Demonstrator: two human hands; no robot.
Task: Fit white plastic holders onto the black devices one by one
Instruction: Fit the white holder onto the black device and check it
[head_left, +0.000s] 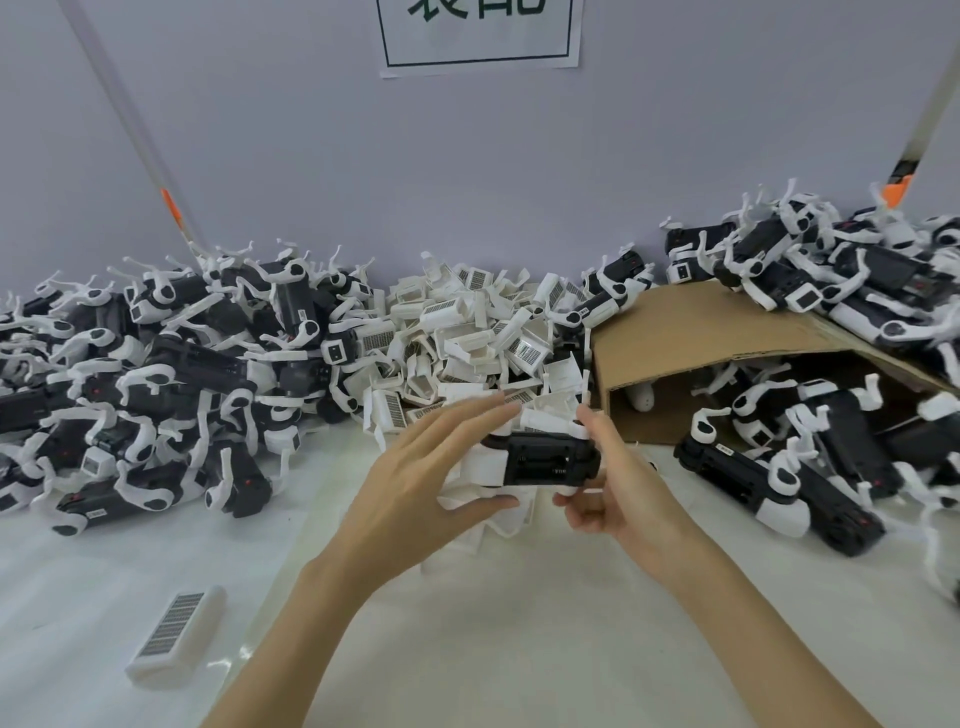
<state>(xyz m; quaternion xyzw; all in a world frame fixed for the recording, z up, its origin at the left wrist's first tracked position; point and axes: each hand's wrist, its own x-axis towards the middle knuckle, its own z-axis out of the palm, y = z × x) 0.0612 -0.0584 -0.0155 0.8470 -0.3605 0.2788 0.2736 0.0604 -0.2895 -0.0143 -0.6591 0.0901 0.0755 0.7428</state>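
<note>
A black device (545, 460) with white folded arms hangs above the table's middle. My right hand (618, 483) grips its right end, thumb on top and fingers curled underneath. A white plastic holder (485, 467) sits over the device's left end. My left hand (431, 473) is around that holder with fingers straight above it and the thumb below. Behind them lies a heap of loose white holders (467, 343).
A pile of black devices (156, 384) fills the left of the table. More devices (810, 457) lie at the right, inside and on top of a tipped cardboard box (691, 332). One lone white holder (176, 639) lies near the front left. The white table (519, 623) ends at a grey wall.
</note>
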